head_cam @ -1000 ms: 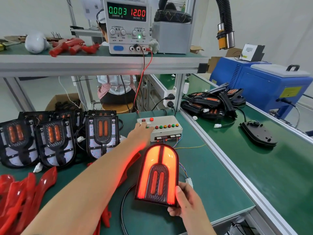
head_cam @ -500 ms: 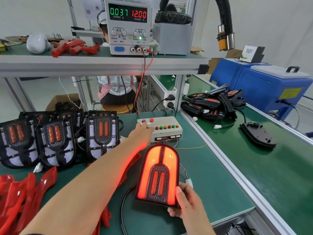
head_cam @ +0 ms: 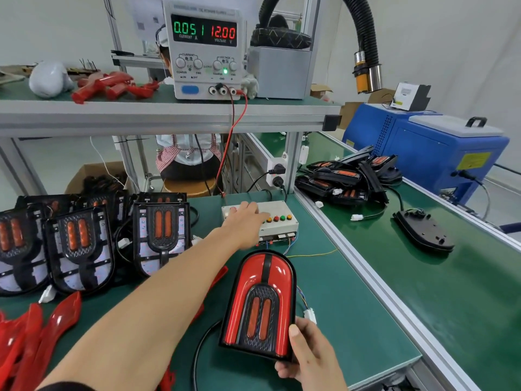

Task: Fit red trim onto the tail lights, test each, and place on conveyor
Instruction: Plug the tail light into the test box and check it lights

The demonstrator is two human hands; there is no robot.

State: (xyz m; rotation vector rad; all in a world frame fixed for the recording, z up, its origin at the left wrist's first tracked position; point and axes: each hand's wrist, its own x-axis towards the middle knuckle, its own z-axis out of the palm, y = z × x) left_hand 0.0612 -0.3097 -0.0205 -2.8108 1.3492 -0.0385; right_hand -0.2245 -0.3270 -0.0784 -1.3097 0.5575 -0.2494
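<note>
My right hand (head_cam: 308,354) grips the lower right corner of a tail light (head_cam: 260,303) with red trim fitted, tilted up off the bench; its lamps are dark. A wire with a white connector (head_cam: 310,316) hangs at its right side. My left hand (head_cam: 246,218) reaches across and presses fingers on the white test box (head_cam: 282,221) with its row of coloured buttons. Untrimmed tail lights (head_cam: 160,232) stand in a row at the left. Loose red trim pieces (head_cam: 33,331) lie at the lower left. The green conveyor (head_cam: 423,277) runs along the right.
A power supply (head_cam: 207,49) on the upper shelf reads 0.051 A and 12.00 V, with red and black leads down to the box. On the conveyor lie a pile of tail lights (head_cam: 349,176) and one face-down unit (head_cam: 423,231). A blue machine (head_cam: 439,148) stands beyond. Another person sits behind the bench.
The tail light's red glow has gone out. My left hand has shifted right along the test box buttons. The current reading rose from 0.003 to 0.051 A.
</note>
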